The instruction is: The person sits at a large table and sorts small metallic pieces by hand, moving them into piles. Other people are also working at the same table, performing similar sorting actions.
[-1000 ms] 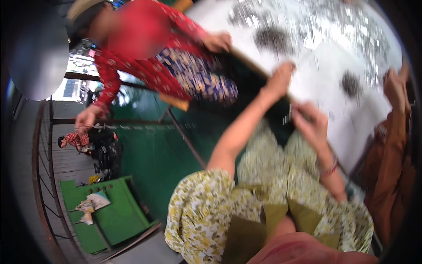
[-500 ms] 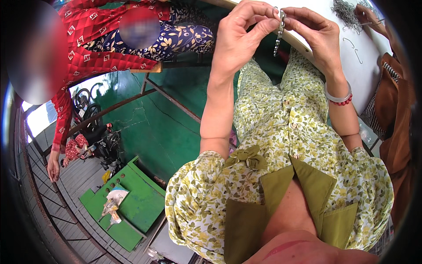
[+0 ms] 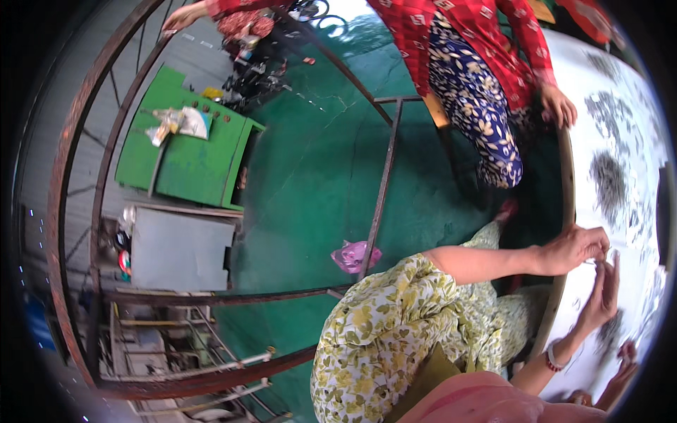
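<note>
My left hand (image 3: 577,248) is closed in a pinch above the near edge of the white table (image 3: 570,310). Against it, my right hand (image 3: 603,295) points its fingers upward, thumb and fingertips drawn together. A bit of the small metal chain (image 3: 592,261) glints between the fingertips of both hands; most of it is hidden by the fingers. Beside my hands on the tabletop lies a heap of small dark metal pieces (image 3: 608,187), with another heap (image 3: 609,335) partly behind my right wrist.
Across the table corner sits a person in red (image 3: 479,42), one hand (image 3: 557,106) at the table edge. Another person's hand (image 3: 624,366) shows at lower right. Left are a rusty metal frame (image 3: 388,183), a pink plastic bag (image 3: 352,255) and a green workbench (image 3: 190,158).
My view has swung left, so my hands and the table now appear at the right. Both hands stay together in a pinch; the chain, plain before, is now mostly covered.
</note>
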Available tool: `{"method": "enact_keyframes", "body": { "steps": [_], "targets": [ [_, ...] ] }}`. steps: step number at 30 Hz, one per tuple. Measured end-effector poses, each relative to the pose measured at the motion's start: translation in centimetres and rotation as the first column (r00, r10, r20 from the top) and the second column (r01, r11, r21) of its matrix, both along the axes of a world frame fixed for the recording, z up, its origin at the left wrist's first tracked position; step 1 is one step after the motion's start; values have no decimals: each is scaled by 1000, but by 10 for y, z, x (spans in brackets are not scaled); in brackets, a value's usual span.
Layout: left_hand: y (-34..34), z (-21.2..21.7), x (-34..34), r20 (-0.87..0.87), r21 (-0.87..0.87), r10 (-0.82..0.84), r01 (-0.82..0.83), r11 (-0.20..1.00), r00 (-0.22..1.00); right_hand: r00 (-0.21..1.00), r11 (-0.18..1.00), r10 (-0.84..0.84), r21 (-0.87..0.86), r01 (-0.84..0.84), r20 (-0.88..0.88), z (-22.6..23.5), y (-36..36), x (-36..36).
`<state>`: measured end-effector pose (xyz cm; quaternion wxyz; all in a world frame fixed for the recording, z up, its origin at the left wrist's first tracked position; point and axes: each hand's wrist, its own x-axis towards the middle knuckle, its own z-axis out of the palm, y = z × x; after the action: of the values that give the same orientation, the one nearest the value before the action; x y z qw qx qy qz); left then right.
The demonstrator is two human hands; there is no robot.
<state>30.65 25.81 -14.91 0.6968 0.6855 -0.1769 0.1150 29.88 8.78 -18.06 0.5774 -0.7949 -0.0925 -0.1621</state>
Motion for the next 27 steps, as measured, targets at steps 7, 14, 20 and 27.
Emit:
{"method": "enact_keyframes", "body": {
  "steps": [7,14,20,27],
  "targets": [
    [13,9,-5,62,-125,32,-24,992,998,996,969,-43,-246,21,-84,-30,-187,208],
    [13,-5,-21,34,-85,-15,18,996,999,969,756,-86,-649,-87,-230,-124,-216,265],
    [15,3,-27,52,-106,-47,52,993,998,968,715,-108,-694,-84,-228,-133,-211,262],
    [8,10,-38,107,-129,-55,69,989,993,972,718,-119,-693,-58,-204,-129,-209,260]
  ]
}}
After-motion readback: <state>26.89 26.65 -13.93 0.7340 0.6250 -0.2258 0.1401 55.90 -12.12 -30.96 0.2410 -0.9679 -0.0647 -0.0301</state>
